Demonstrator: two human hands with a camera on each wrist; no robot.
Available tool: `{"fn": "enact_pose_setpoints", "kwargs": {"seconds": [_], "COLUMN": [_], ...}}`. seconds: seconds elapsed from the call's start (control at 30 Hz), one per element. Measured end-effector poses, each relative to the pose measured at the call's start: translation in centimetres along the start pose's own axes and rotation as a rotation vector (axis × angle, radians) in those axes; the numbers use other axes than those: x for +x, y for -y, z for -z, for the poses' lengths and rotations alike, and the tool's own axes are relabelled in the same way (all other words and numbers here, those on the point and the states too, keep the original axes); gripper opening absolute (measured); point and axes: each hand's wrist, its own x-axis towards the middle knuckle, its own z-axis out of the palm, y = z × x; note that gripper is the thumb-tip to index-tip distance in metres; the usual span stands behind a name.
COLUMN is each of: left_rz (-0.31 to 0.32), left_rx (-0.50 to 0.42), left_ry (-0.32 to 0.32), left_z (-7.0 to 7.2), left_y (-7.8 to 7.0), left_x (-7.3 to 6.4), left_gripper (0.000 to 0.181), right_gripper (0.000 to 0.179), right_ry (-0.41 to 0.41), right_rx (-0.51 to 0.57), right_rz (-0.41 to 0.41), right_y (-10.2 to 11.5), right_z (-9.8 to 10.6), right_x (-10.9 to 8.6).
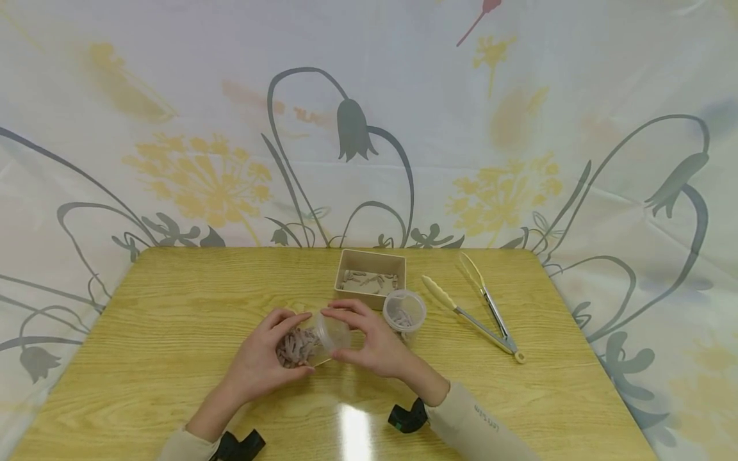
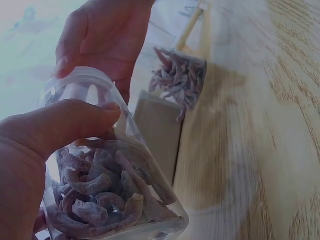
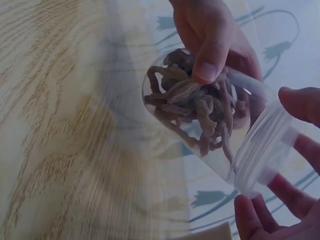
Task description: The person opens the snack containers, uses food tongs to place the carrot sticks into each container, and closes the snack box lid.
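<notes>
Clear jar [image 1: 311, 344] between curled fingers [image 1: 340, 312]

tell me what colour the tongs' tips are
Pale yellow tips on the tongs, with silver metal arms; the head view shows them best.

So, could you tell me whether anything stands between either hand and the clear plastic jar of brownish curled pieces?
Nothing visible does. The left hand grips the clear plastic jar of brownish curled pieces round its body, and the right hand curls its fingers round the lidded end. The beige square box and the second small clear jar stand behind them.
</notes>
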Motion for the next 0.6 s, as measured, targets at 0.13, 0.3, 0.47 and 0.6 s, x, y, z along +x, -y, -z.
{"fn": "enact_pose_setpoints", "kwargs": {"seconds": [0.13, 0.3, 0.47, 0.6], "left_rz": [-0.020, -0.051, -0.024, 0.009], "left_rx": [0.068, 0.170, 0.103, -0.019], "left_ry": [-0.036, -0.069, -0.035, 0.019], "left_z": [-0.29, -0.51, -0.17, 0.35], "left_y": [-0.22, -0.58, -0.48, -0.04], "left_x": [0.12, 0.29, 0.31, 0.21], "left_gripper": [0.082, 0.084, 0.084, 0.081], "right_gripper": [0.057, 0.055, 0.060, 0.065], "right_ry": [-0.013, -0.066, -0.060, -0.004], "right_rx": [0.037, 0.008, 0.002, 0.014], "right_rz": [-0.099, -0.227, -0.230, -0.078], "right_y": [0.07, 0.01, 0.07, 0.06], "right_z": [-0.15, -0.48, -0.51, -0.09], "right_x": [0.05, 0.20, 0.26, 0.19]}}
